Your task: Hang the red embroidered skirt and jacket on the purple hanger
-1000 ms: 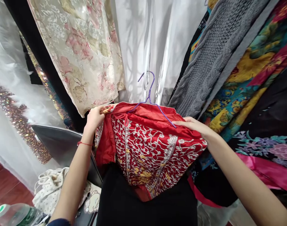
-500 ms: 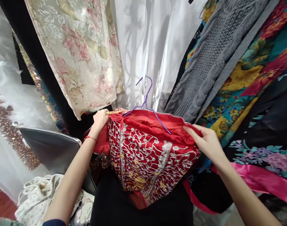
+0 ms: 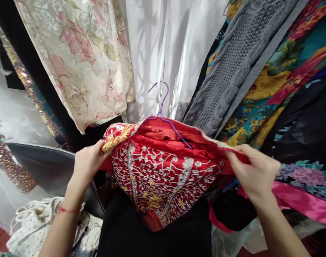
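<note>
A red garment with silver and gold embroidery (image 3: 154, 171) lies across my black-clad lap, its red lining showing along the top. My left hand (image 3: 89, 157) is closed on a gold-embroidered red edge at the garment's left. On the other side, my right hand (image 3: 251, 169) pinches the red edge and pulls it out to the right. Between them a purple wire hanger (image 3: 164, 103) stands with its hook up; its lower part is hidden inside the garment.
A cream floral garment (image 3: 80, 60) hangs at upper left, with a grey cable-knit piece (image 3: 240, 60) and colourful floral cloth (image 3: 275, 89) at right. A dark chair back (image 3: 42, 171) stands left, above a white dotted cloth (image 3: 31, 225). White curtain (image 3: 141, 46) hangs behind.
Both hands have moved outward, drawing the garment's upper edge wider apart. A gold-embroidered section now folds over the left side, around the hanger's shoulder. The view has shifted slightly.
</note>
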Tool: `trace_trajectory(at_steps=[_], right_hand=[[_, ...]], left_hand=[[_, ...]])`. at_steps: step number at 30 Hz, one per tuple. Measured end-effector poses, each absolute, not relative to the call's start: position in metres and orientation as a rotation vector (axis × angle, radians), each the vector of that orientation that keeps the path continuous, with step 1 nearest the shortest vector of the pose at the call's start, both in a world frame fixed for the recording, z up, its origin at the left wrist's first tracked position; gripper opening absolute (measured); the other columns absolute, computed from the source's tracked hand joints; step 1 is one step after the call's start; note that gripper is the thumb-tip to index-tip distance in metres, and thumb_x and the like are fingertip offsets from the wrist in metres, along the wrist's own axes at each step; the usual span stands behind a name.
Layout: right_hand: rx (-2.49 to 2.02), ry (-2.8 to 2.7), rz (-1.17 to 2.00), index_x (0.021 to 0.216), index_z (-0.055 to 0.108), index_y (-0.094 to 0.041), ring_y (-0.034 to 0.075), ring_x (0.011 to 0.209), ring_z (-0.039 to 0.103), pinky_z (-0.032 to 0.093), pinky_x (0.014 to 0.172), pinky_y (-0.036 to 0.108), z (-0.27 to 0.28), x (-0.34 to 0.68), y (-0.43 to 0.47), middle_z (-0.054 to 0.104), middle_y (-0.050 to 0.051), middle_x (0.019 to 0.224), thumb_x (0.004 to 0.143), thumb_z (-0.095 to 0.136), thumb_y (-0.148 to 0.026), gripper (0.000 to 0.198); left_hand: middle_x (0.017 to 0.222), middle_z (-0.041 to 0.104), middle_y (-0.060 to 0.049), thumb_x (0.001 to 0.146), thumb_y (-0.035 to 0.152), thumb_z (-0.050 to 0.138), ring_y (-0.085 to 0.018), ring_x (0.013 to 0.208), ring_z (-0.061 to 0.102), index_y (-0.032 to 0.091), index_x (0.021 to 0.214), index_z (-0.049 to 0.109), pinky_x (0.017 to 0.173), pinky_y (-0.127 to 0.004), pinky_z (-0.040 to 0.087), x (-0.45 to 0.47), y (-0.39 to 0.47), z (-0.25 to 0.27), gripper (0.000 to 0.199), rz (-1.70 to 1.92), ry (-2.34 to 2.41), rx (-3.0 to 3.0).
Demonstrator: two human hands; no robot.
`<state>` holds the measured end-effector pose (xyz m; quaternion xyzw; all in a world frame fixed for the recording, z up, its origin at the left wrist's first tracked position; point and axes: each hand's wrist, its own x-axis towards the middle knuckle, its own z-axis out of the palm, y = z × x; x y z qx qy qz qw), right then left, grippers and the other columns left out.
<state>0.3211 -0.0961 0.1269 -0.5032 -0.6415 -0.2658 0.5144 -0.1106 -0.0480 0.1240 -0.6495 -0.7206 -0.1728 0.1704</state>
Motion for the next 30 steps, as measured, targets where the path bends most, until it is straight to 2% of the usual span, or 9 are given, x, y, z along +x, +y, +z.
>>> trace_trajectory(at_steps=[4, 7, 10, 14, 19, 22, 24, 27, 30], right_hand=[[-1.32, -1.707, -0.811, 0.068, 0.058, -0.018, 0.008, 0.044, 0.051, 0.029, 0.046, 0.021, 0.097, 0.31, -0.106, 0.059, -0.002, 0.054, 0.099, 0.05, -0.04, 0.039], [-1.487, -1.669, -0.997, 0.076, 0.058, -0.017, 0.01, 0.042, 0.05, 0.023, 0.042, 0.023, 0.088, 0.297, -0.114, 0.061, 0.0, 0.056, 0.103, 0.044, -0.04, 0.038], [-1.583, -1.653, -1.144, 0.077, 0.057, -0.017, 0.011, 0.042, 0.048, 0.02, 0.043, 0.026, 0.084, 0.284, -0.121, 0.058, 0.0, 0.056, 0.104, 0.041, -0.038, 0.038], [-1.468, -1.714, -1.131, 0.082, 0.058, -0.017, 0.012, 0.047, 0.052, 0.026, 0.046, 0.026, 0.072, 0.283, -0.114, 0.06, 0.002, 0.061, 0.104, 0.038, -0.032, 0.033], [-1.335, -1.627, -0.649, 0.084, 0.054, -0.021, 0.011, 0.051, 0.057, 0.037, 0.05, 0.021, 0.053, 0.298, -0.102, 0.061, -0.001, 0.064, 0.099, 0.049, -0.036, 0.023], [-1.32, -1.508, -0.133, 0.081, 0.05, -0.022, 0.009, 0.047, 0.048, 0.037, 0.048, 0.02, 0.049, 0.302, -0.106, 0.053, -0.005, 0.06, 0.096, 0.052, -0.039, 0.023], [-1.312, -1.44, 0.13, 0.076, 0.048, -0.023, 0.009, 0.048, 0.042, 0.036, 0.047, 0.021, 0.051, 0.304, -0.11, 0.046, -0.006, 0.059, 0.097, 0.05, -0.042, 0.029], [-1.289, -1.311, 0.299, 0.068, 0.041, -0.023, 0.009, 0.052, 0.035, 0.031, 0.046, 0.021, 0.064, 0.305, -0.11, 0.037, -0.006, 0.059, 0.095, 0.051, -0.049, 0.039], [-1.232, -1.209, 0.278, 0.066, 0.043, -0.022, 0.009, 0.054, 0.031, 0.028, 0.046, 0.021, 0.089, 0.299, -0.108, 0.035, -0.006, 0.061, 0.092, 0.055, -0.051, 0.041]], left_hand=[[0.07, 0.07, -0.007, 0.089, 0.041, 0.051, -0.027, 0.064, 0.07, 0.015, 0.119, 0.052, 0.054, -0.027, 0.037, -0.074, -0.076, 0.098, 0.039, -0.692, -2.059, -1.978], [0.063, 0.067, -0.005, 0.092, 0.032, 0.042, -0.026, 0.057, 0.069, 0.009, 0.124, 0.047, 0.054, -0.028, 0.042, -0.03, -0.092, 0.093, 0.039, -0.764, -2.021, -2.074], [0.064, 0.069, -0.009, 0.097, 0.026, 0.034, -0.027, 0.06, 0.071, 0.009, 0.119, 0.053, 0.052, -0.028, 0.04, 0.008, -0.099, 0.097, 0.034, -0.523, -2.032, -2.144], [0.074, 0.073, -0.015, 0.102, 0.033, 0.03, -0.03, 0.069, 0.073, 0.014, 0.096, 0.064, 0.053, -0.029, 0.037, 0.038, -0.093, 0.113, 0.04, -0.361, -1.972, -2.133], [0.081, 0.076, -0.003, 0.098, 0.048, 0.049, -0.019, 0.071, 0.072, 0.02, 0.093, 0.065, 0.056, -0.025, 0.035, 0.077, -0.069, 0.111, 0.033, -0.833, -1.349, -2.655], [0.076, 0.074, 0.0, 0.092, 0.054, 0.059, -0.015, 0.067, 0.068, 0.02, 0.081, 0.062, 0.059, -0.025, 0.036, 0.11, -0.046, 0.09, 0.036, -1.14, -1.162, -2.766], [0.073, 0.072, -0.002, 0.093, 0.046, 0.061, -0.015, 0.065, 0.066, 0.019, 0.073, 0.059, 0.059, -0.027, 0.036, 0.133, -0.031, 0.074, 0.033, -1.295, -1.202, -2.691], [0.072, 0.07, -0.005, 0.095, 0.035, 0.057, -0.017, 0.067, 0.065, 0.02, 0.071, 0.06, 0.061, -0.029, 0.037, 0.16, -0.013, 0.06, 0.028, -1.401, -1.271, -2.593], [0.081, 0.072, -0.01, 0.094, 0.031, 0.056, -0.02, 0.073, 0.067, 0.019, 0.079, 0.065, 0.063, -0.03, 0.04, 0.176, 0.006, 0.06, 0.022, -1.378, -1.38, -2.586]])
